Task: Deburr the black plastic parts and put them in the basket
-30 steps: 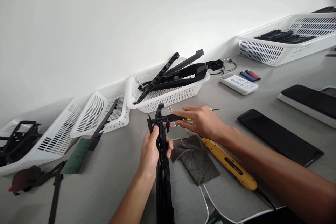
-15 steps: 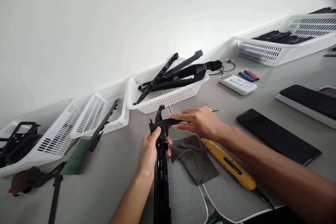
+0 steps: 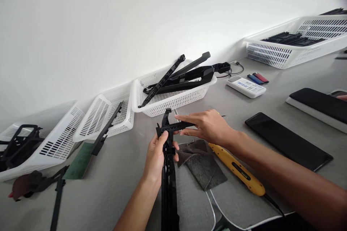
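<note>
My left hand [image 3: 155, 157] is wrapped round a long black plastic trim piece [image 3: 169, 187], which runs from the bottom edge up to a curved tip. Across its upper part lies a black caliper [image 3: 177, 126], its jaws at the trim piece. My left thumb presses near the caliper's jaw end. With fingers and thumb, my right hand [image 3: 207, 126] grips the caliper's other end. Just below the right hand are a crumpled dark grey cloth [image 3: 204, 168] and a yellow corded tool [image 3: 237, 169] with a thin tip partly hidden by that hand.
White baskets [image 3: 173, 104] of black plastic parts line the wall. A green board [image 3: 79, 162] and black strips lie left. A black phone [image 3: 287, 140], a white device [image 3: 245, 86] and blue and red lighters [image 3: 258, 78] lie right. Part of another person's hand [image 3: 343, 97] shows at the right edge.
Both hands, with the trim piece and caliper, sit slightly further right in view. The grips look the same. Part of another person's hand has appeared at the right edge.
</note>
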`<action>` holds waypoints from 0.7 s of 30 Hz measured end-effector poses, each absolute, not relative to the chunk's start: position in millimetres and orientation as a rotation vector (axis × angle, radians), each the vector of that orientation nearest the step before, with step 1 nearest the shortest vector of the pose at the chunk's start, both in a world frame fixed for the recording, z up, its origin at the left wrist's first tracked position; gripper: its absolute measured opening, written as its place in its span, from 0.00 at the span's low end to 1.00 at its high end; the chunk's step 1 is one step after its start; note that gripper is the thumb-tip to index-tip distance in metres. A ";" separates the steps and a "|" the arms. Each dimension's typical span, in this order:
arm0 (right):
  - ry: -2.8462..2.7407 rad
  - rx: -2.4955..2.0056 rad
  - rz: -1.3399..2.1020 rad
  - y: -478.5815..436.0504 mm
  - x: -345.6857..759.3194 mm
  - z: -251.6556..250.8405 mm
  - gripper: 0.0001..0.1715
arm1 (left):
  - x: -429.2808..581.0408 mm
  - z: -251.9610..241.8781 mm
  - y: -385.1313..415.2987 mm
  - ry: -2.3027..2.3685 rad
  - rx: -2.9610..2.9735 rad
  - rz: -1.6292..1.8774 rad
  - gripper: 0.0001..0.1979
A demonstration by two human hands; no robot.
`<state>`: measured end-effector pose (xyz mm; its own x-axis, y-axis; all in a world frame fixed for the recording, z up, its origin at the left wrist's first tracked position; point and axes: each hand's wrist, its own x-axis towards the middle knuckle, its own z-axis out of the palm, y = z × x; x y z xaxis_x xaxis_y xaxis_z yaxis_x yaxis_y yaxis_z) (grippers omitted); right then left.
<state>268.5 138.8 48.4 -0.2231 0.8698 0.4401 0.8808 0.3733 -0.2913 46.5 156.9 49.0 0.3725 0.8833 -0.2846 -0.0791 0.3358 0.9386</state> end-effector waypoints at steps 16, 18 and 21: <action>-2.051 -1.576 0.082 139.6 264.8 49.6 0.34 | 46.9 44.0 156.5 0.938 1.033 0.838 0.17; -2.056 -1.581 0.074 139.2 264.5 49.7 0.35 | 47.2 44.4 156.5 0.941 1.029 0.840 0.17; -2.056 -1.587 0.075 138.6 264.0 50.1 0.35 | 48.4 46.7 155.9 0.945 1.022 0.848 0.17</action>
<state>264.0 138.6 50.1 -0.1640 0.9118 0.3764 0.8822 0.3063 -0.3577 48.4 155.9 46.7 0.3568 0.9045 -0.2334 -0.1344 0.2970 0.9454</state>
